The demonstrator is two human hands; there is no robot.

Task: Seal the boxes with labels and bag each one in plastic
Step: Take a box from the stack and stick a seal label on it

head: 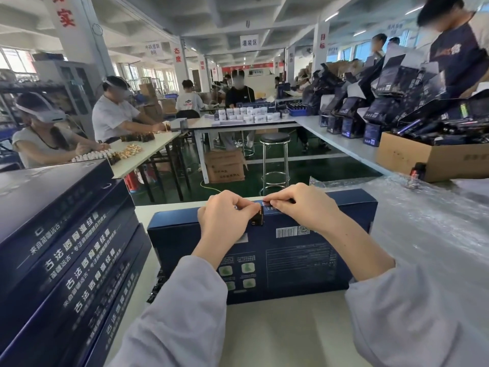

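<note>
Box: dark blue, flat, barcode uppermost. Small dark label at far edge, pinched by left hand and right hand.

Label mostly hidden under fingertips of left hand and right hand — box fine print unreadable; box stack cut by left edge.

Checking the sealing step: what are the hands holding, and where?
A small dark label at the far edge of the blue box: the left hand pinches its lower part, the right hand its upper end.
</note>
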